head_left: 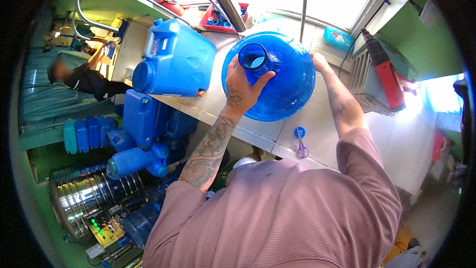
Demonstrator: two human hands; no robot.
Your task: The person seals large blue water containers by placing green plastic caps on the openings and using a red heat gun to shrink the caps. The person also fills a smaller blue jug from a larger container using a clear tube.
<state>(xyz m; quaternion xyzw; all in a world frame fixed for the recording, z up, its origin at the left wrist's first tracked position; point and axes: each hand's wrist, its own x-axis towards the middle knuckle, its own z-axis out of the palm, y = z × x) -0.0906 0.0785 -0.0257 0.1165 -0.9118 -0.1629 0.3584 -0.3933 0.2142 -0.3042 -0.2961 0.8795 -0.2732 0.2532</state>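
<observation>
A large round blue plastic water bottle [288,82] stands upright on the tiled counter [308,111] in front of me, its mouth uncovered. My left hand [241,89] holds it by the neck, thumb on the near side and fingers reaching round the far side. At the bottle's right edge is my right hand [318,60], fingers curled and partly out of sight; whether it grips anything is unclear. Between the bottle and my body lie purple-handled scissors [303,151], their blades over a round blue cap [299,132].
Left of the bottle stands a blue jerrycan [189,59]. A red basket [219,26] holds blue caps near metal bars [223,0]. On the right, a red-and-black heat gun [388,82] rests by a slatted crate [359,70]. More jerrycans [139,115] and a person [95,80] are at left.
</observation>
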